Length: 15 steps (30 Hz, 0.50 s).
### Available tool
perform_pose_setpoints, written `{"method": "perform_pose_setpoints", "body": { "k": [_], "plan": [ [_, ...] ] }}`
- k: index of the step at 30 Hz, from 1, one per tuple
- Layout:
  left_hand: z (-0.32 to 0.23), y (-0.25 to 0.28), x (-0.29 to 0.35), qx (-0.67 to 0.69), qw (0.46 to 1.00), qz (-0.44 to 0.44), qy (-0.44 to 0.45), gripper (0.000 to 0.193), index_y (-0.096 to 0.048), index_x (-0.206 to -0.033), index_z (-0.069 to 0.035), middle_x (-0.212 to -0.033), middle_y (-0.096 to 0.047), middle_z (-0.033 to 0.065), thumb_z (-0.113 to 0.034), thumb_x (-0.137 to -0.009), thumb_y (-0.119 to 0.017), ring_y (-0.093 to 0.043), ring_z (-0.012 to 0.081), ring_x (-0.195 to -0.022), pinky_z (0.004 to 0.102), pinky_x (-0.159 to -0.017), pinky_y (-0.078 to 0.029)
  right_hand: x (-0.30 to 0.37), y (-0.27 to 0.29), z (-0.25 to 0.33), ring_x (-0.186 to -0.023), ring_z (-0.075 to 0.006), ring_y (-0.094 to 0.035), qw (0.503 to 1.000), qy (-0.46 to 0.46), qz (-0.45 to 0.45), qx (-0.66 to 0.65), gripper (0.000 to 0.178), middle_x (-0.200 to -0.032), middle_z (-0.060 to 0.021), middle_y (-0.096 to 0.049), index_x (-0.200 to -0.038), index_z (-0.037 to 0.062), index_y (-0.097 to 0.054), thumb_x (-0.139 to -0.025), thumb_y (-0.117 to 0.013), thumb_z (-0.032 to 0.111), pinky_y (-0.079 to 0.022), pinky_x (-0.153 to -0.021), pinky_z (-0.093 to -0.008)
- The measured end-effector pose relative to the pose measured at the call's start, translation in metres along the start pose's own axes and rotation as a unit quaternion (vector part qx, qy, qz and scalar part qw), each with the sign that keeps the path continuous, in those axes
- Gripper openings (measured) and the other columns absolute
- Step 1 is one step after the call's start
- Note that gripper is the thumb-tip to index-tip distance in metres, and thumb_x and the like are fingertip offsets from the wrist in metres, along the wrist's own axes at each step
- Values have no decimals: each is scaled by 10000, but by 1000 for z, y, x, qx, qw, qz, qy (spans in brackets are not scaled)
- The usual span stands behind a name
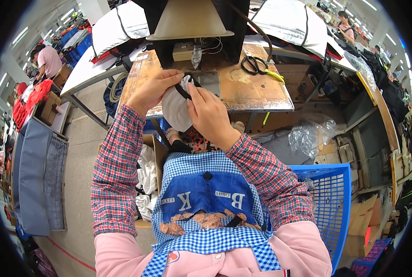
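Observation:
In front of the wooden worktable's edge, both hands hold up a white fabric piece [176, 111] with a black band [184, 91] along its upper side. My left hand [159, 87] pinches the band's top end between thumb and fingers. My right hand [209, 113] grips the piece from the right, its fingers closed over the fabric beside the band. The lower part of the white cloth hangs loose below my hands. Just beyond stands a black machine [236, 27] with a beige cone-shaped part; its narrow metal tip [197, 56] points down at the tabletop.
Black-handled scissors [253, 65] lie on the wooden tabletop [261, 94] at right, beside a yellow-green strip. A blue plastic basket [346, 194] stands to my right. At my left is a cardboard box [160, 159] of white fabric. Co-workers sit at far left and far right.

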<state>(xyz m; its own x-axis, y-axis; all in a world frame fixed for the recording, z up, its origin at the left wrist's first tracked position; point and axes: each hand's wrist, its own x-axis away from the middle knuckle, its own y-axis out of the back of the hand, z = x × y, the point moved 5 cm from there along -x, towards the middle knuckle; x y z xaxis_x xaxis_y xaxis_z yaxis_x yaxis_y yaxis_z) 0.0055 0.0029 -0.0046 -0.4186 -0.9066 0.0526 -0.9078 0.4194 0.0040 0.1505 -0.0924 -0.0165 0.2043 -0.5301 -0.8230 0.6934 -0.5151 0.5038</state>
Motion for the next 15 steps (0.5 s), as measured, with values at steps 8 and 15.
{"method": "perform_pose_setpoints", "body": {
  "k": [8, 15],
  "plan": [
    [-10, -4, -11, -65, 998, 1, 4, 358, -559, -1208, 88, -1111, -624, 105, -166, -956, -576, -605, 152, -974, 262, -870, -504, -6, -1, -6, -919, -337, -602, 999, -38, 0, -36, 380, -991, -186, -609, -1202, -57, -523, -858, -565, 98, -492, -801, -401],
    [-8, 1, -20, -59, 998, 14, 7, 354, -574, -1194, 79, -1112, -629, 113, -173, -947, -591, -607, 157, -975, 259, -872, -501, -8, 1, -9, -920, -344, -599, 997, -61, 13, -54, 362, -990, -185, -604, -1189, -51, -518, -858, -557, 91, -491, -800, -406]
  ]
}}
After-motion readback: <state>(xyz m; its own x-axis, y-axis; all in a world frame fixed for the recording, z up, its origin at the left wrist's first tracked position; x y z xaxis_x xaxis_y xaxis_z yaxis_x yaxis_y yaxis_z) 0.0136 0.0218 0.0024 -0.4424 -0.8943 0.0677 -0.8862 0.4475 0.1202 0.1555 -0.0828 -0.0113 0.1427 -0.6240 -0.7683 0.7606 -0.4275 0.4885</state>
